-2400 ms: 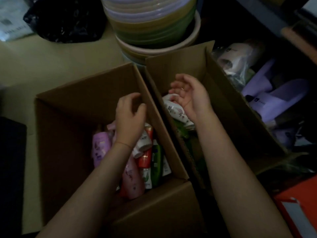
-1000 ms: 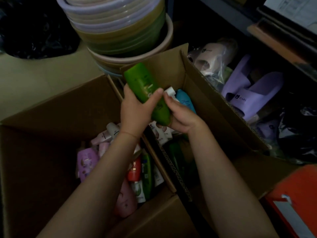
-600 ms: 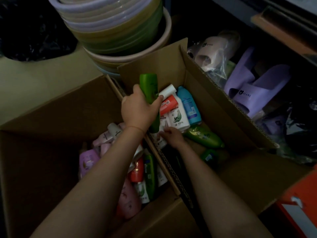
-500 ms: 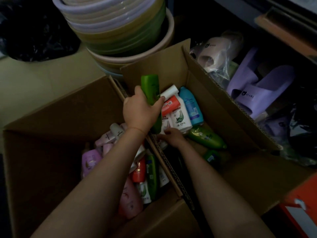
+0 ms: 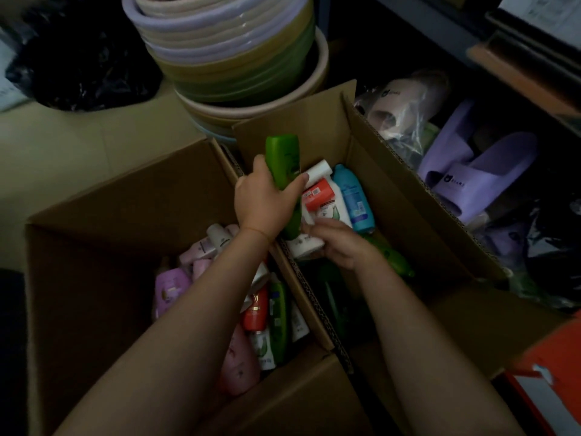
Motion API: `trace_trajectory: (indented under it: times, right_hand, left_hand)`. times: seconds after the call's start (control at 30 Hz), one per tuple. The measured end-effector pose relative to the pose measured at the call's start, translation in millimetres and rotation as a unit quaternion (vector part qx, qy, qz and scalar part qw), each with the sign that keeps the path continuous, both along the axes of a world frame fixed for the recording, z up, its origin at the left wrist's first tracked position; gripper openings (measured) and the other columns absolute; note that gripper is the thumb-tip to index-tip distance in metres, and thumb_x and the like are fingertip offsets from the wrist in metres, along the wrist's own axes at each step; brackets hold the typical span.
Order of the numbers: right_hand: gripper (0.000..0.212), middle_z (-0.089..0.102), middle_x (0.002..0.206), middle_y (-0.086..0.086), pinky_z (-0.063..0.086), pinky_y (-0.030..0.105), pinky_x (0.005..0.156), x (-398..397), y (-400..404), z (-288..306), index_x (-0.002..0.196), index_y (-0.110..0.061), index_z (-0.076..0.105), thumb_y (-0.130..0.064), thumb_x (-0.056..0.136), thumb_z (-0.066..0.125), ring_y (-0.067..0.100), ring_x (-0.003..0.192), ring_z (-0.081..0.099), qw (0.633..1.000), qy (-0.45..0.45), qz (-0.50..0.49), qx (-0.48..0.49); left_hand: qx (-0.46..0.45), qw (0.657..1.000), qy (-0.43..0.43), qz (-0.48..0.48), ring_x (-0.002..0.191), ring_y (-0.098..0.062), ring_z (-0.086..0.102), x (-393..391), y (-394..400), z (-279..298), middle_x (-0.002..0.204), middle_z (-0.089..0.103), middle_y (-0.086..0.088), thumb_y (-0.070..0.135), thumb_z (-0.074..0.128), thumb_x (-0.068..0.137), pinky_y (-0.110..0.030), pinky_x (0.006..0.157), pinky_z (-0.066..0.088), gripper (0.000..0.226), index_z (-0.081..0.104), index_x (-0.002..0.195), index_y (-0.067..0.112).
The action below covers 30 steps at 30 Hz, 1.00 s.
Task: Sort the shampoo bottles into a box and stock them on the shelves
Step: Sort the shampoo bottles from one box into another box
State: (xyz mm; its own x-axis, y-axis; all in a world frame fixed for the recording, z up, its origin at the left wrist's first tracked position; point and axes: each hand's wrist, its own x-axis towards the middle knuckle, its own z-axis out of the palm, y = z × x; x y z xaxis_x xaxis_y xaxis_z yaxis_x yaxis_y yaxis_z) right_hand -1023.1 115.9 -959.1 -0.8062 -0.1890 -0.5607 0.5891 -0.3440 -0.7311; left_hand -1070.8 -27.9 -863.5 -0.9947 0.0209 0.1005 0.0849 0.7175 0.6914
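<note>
Two open cardboard boxes stand side by side. My left hand (image 5: 267,202) grips a green shampoo bottle (image 5: 283,165) upright above the wall between them. My right hand (image 5: 341,243) reaches down into the right box (image 5: 418,215) and closes on a white bottle (image 5: 303,248) lying there. Beside it lie a red-and-white bottle (image 5: 320,196), a blue bottle (image 5: 353,199) and a green bottle (image 5: 393,259). The left box (image 5: 94,247) holds several pink, purple, red and green bottles (image 5: 251,325), partly hidden by my left forearm.
A stack of plastic basins (image 5: 232,55) stands just behind the boxes. A black plastic bag (image 5: 85,58) lies at the back left. Bagged purple slippers (image 5: 471,177) fill the space to the right. An orange box (image 5: 553,382) sits at the lower right.
My right hand let go of the green bottle, dropped into the right box and now closes on a white bottle. My left hand keeps the green bottle upright.
</note>
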Motion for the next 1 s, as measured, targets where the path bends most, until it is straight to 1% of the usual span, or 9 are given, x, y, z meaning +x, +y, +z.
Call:
trace_trajectory:
  times: [0.07,0.13,0.2,0.33,0.5,0.6,0.73,0.83,1.0]
  right_hand:
    - [0.036,0.069,0.119,0.012,0.050,0.044,0.099,-8,-5,32,0.124,-0.016,0.062,0.000,0.091,0.059,0.028,0.111,0.064,0.996,0.063,0.002,-0.056]
    - [0.049,0.071,0.114,0.006,0.055,0.039,0.093,-15,-10,63,0.125,-0.021,0.058,0.002,0.082,0.064,0.023,0.105,0.067,0.991,0.112,0.023,-0.075]
    - [0.049,0.074,0.104,-0.001,0.059,0.032,0.081,-17,-17,93,0.120,-0.023,0.058,-0.002,0.077,0.065,0.016,0.095,0.071,0.987,0.145,0.049,-0.054]
    - [0.006,0.075,0.083,-0.005,0.057,0.028,0.068,-19,-55,122,0.100,-0.020,0.066,-0.021,0.094,0.063,0.009,0.075,0.070,0.976,0.174,0.101,0.080]
    - [0.020,0.063,0.066,0.003,0.038,0.017,0.043,-20,-86,119,0.100,-0.007,0.070,-0.020,0.098,0.055,0.004,0.042,0.048,0.951,0.188,0.058,0.238]
    - [0.018,0.052,0.059,0.003,0.031,0.018,0.039,-24,-81,110,0.091,-0.009,0.069,-0.013,0.096,0.053,0.009,0.042,0.040,0.971,0.150,-0.024,0.186]
    - [0.014,0.054,0.060,-0.001,0.036,0.020,0.044,-30,-75,78,0.093,-0.011,0.068,-0.014,0.094,0.055,0.010,0.047,0.045,0.981,0.052,-0.126,0.140]
    - [0.016,0.066,0.079,0.006,0.045,0.026,0.057,-27,-61,28,0.095,-0.015,0.067,-0.020,0.094,0.053,0.019,0.067,0.059,0.960,-0.019,-0.160,0.230]
    - [0.033,0.067,0.108,0.015,0.057,0.036,0.076,-8,-27,-52,0.118,0.001,0.062,0.002,0.087,0.052,0.030,0.098,0.065,0.930,-0.128,-0.251,0.235]
  left_hand:
    - [0.239,0.969,-0.039,0.039,0.088,-0.018,0.067,4,-7,15,0.094,0.067,0.000,0.038,0.075,0.086,-0.036,0.075,0.055,0.041,0.059,0.110,0.009]
    - [0.466,0.876,-0.063,0.108,0.086,-0.014,0.070,4,-28,27,0.099,0.069,-0.005,0.028,0.074,0.087,-0.034,0.074,0.058,0.044,0.059,0.120,0.003]
    - [0.546,0.821,-0.062,0.157,0.083,-0.016,0.070,7,-59,27,0.100,0.068,-0.007,0.027,0.070,0.090,-0.035,0.072,0.060,0.043,0.057,0.125,0.005]
    - [0.481,0.832,-0.161,0.224,0.075,-0.019,0.072,33,-112,-8,0.102,0.067,-0.012,0.026,0.069,0.092,-0.037,0.064,0.059,0.046,0.050,0.128,0.005]
    - [0.332,0.868,-0.301,0.217,0.091,-0.026,0.066,51,-134,-45,0.110,0.069,-0.014,0.030,0.055,0.096,-0.031,0.063,0.050,0.027,0.063,0.115,0.012]
    - [0.316,0.881,-0.238,0.258,0.097,-0.031,0.064,51,-132,-41,0.100,0.065,-0.007,0.026,0.047,0.101,-0.025,0.067,0.048,0.022,0.063,0.107,0.013]
    - [0.260,0.940,-0.143,0.165,0.118,-0.014,0.054,46,-102,-17,0.126,0.057,0.003,0.030,0.057,0.096,-0.027,0.098,0.043,0.035,0.059,0.130,0.021]
    - [0.144,0.989,-0.011,0.024,0.132,-0.013,0.039,42,-61,2,0.141,0.045,-0.003,0.036,0.062,0.092,-0.029,0.113,0.031,0.045,0.057,0.134,0.020]
    - [0.058,0.997,-0.030,-0.034,0.152,-0.022,0.004,41,-22,-11,0.166,0.002,-0.001,0.022,0.069,0.090,-0.038,0.121,0.017,0.061,0.044,0.145,0.027]
